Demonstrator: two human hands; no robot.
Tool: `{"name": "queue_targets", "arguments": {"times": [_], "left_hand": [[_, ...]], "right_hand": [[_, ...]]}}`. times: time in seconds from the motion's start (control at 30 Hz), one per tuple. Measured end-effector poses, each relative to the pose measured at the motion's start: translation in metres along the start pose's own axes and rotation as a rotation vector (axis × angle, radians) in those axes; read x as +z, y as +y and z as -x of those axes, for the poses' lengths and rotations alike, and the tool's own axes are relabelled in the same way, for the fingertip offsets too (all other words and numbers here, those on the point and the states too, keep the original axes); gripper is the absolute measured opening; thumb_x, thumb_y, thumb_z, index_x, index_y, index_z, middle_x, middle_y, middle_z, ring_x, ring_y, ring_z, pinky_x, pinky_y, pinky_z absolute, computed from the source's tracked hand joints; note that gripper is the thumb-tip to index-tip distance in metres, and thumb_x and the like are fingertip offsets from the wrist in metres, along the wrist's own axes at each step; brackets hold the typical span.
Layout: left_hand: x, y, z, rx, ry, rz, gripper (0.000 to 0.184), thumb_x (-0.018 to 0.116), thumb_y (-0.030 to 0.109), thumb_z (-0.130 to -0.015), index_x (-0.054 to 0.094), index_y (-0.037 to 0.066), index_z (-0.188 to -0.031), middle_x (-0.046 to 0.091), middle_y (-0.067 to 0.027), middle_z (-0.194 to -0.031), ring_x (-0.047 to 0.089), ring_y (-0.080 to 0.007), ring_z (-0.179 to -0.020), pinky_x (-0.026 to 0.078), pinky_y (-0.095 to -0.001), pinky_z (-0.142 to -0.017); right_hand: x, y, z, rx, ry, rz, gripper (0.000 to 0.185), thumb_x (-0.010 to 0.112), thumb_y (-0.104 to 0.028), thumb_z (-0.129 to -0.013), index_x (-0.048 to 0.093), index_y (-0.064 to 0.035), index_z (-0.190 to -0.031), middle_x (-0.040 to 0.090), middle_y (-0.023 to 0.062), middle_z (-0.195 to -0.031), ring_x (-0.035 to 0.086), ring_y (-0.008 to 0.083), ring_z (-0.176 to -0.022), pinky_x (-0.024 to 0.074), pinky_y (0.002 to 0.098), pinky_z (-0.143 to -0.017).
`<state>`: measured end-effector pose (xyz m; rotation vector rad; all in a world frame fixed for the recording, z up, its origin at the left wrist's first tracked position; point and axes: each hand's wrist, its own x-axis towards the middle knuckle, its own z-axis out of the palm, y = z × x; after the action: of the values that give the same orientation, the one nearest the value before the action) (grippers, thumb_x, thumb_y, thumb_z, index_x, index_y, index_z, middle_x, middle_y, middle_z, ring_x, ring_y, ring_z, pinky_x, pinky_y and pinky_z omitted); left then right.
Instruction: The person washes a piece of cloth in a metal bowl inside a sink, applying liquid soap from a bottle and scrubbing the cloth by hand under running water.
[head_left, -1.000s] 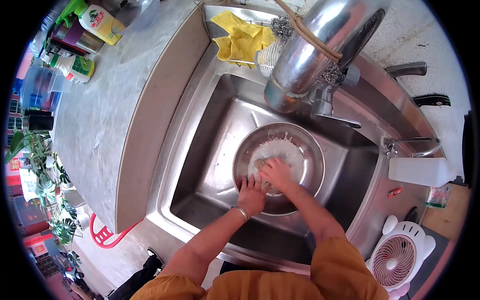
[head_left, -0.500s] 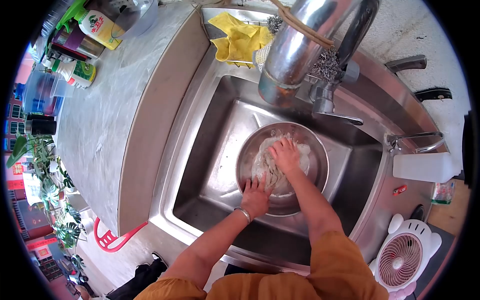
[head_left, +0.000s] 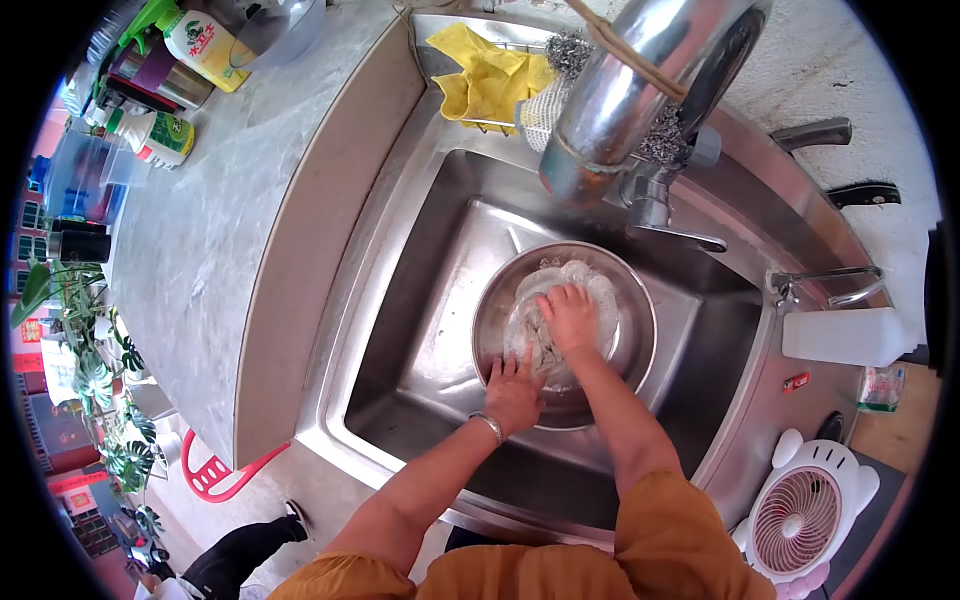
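A round steel bowl sits in the sink, with a pale, wet, foamy mass inside it. My right hand presses on this mass near the bowl's middle, fingers bent and spread a little. At the bowl's near left edge rests my left hand, its fingers spread and the tips touching the mass. A bracelet circles my left wrist. What lies beneath the right palm is hidden.
A large metal pipe and a tap overhang the sink's far side. Yellow cloth hangs on a rack. Two knives lie at the right. A white fan stands at lower right. A person's dark-clad leg shows lower left.
Since a second ago, my right hand has moved slightly up and right within the bowl, away from my left hand. The pale mass has spread out. The person's leg at lower left has shifted.
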<state>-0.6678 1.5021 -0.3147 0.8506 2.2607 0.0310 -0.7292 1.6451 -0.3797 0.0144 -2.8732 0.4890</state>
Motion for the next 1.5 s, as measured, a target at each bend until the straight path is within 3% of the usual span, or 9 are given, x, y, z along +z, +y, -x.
{"name": "queue_targets", "arguments": {"times": [0.07,0.3,0.47,0.67,0.97,1.13,1.2,1.3,1.5], "left_hand": [[0.002,0.000,0.001,-0.012,0.022,0.007,0.055,0.051,0.038,-0.081,0.041,0.017,-0.130,0.017,-0.0211,-0.143,0.026,-0.0384,-0.127,0.018,-0.0491,-0.105],[-0.007,0.001,0.001,-0.011,-0.070,-0.022,0.055,0.045,0.041,-0.084,0.037,0.018,-0.133,0.015,-0.0187,-0.144,0.022,-0.0373,-0.130,0.016,-0.0497,-0.105],[-0.005,0.002,-0.002,-0.058,-0.004,0.047,0.055,0.046,0.040,-0.084,0.037,0.018,-0.134,0.015,-0.0186,-0.144,0.022,-0.0377,-0.130,0.017,-0.0508,-0.105],[0.019,0.000,-0.006,-0.037,0.012,-0.039,0.052,0.046,0.041,-0.083,0.043,0.015,-0.129,0.020,-0.0218,-0.142,0.025,-0.0402,-0.128,0.019,-0.0503,-0.104],[0.000,0.001,0.001,-0.020,-0.025,0.014,0.051,0.048,0.040,-0.083,0.044,0.017,-0.128,0.022,-0.0202,-0.142,0.026,-0.0407,-0.126,0.018,-0.0504,-0.104],[0.004,0.000,0.002,0.004,0.019,-0.027,0.049,0.048,0.040,-0.083,0.047,0.016,-0.126,0.022,-0.0203,-0.142,0.029,-0.0403,-0.125,0.019,-0.0508,-0.103],[0.004,-0.001,-0.004,-0.011,0.046,-0.019,0.049,0.048,0.040,-0.083,0.047,0.016,-0.125,0.021,-0.0205,-0.142,0.029,-0.0404,-0.125,0.019,-0.0508,-0.103],[0.001,0.003,-0.001,-0.023,0.028,0.012,0.049,0.047,0.040,-0.083,0.047,0.017,-0.126,0.019,-0.0203,-0.142,0.030,-0.0400,-0.125,0.019,-0.0507,-0.103],[0.021,-0.002,-0.006,-0.021,0.019,-0.080,0.049,0.046,0.039,-0.083,0.047,0.017,-0.127,0.018,-0.0198,-0.143,0.029,-0.0389,-0.125,0.019,-0.0502,-0.104]], "right_hand": [[-0.011,-0.012,0.025,0.121,-0.141,-0.226,0.021,0.060,-0.030,-0.075,0.055,-0.0096,-0.071,0.054,0.0060,-0.078,0.052,0.0254,-0.079,0.0423,0.0377,-0.067],[-0.003,0.000,0.019,-0.423,-0.208,-0.136,0.020,0.060,-0.027,-0.074,0.054,-0.0090,-0.070,0.052,0.0073,-0.075,0.052,0.0256,-0.078,0.0426,0.0399,-0.065],[0.001,-0.014,0.019,0.119,-0.089,-0.206,0.019,0.062,-0.023,-0.073,0.051,-0.0082,-0.070,0.051,0.0082,-0.076,0.051,0.0279,-0.076,0.0411,0.0400,-0.067],[-0.031,-0.020,0.057,-0.361,-0.200,-0.274,0.016,0.062,-0.024,-0.074,0.054,-0.0110,-0.070,0.052,0.0071,-0.077,0.053,0.0253,-0.077,0.0440,0.0372,-0.066],[-0.018,-0.016,0.037,-0.075,-0.087,-0.185,0.017,0.062,-0.025,-0.073,0.055,-0.0095,-0.071,0.053,0.0071,-0.076,0.054,0.0258,-0.075,0.0449,0.0382,-0.066],[-0.007,0.009,0.034,-0.555,-0.464,0.059,0.018,0.061,-0.025,-0.075,0.055,-0.0090,-0.071,0.054,0.0078,-0.077,0.054,0.0266,-0.075,0.0443,0.0385,-0.066],[0.001,0.021,0.003,-0.086,-0.040,-0.073,0.017,0.057,-0.027,-0.078,0.056,-0.0102,-0.076,0.056,0.0055,-0.080,0.054,0.0250,-0.081,0.0442,0.0364,-0.068],[-0.001,0.007,0.008,0.129,-0.026,-0.130,0.018,0.057,-0.029,-0.079,0.056,-0.0107,-0.077,0.056,0.0059,-0.080,0.054,0.0256,-0.082,0.0441,0.0380,-0.068],[-0.030,-0.017,0.058,-0.323,-0.339,-0.198,0.019,0.056,-0.028,-0.079,0.056,-0.0091,-0.077,0.057,0.0071,-0.083,0.056,0.0256,-0.083,0.0460,0.0371,-0.072]]}}
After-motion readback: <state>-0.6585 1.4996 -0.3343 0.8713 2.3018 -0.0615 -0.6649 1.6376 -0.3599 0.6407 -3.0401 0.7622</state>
